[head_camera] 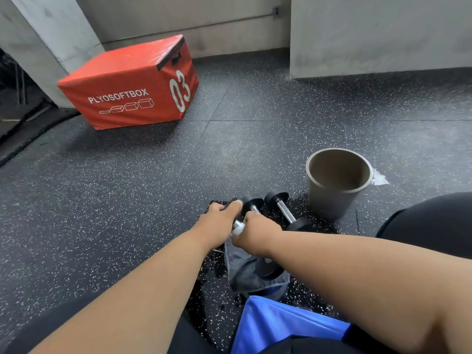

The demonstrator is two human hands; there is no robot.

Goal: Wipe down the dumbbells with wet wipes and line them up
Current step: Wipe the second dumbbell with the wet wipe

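Your left hand fingers curl over dumbbell far head on floor; right hand fingers pinch white wipe against its handle.

An orange-red padded plyometric box printed with "PLYOSOFTBOX" and "03" in white sits on the black rubber gym floor flecked with white, close to a grey concrete pillar at the far left. A grey concrete wall rises at the far right. A round grey-brown bucket stands upright on the floor, with a small wet patch just beside it. A shiny blue plastic bag lies at the lower edge.
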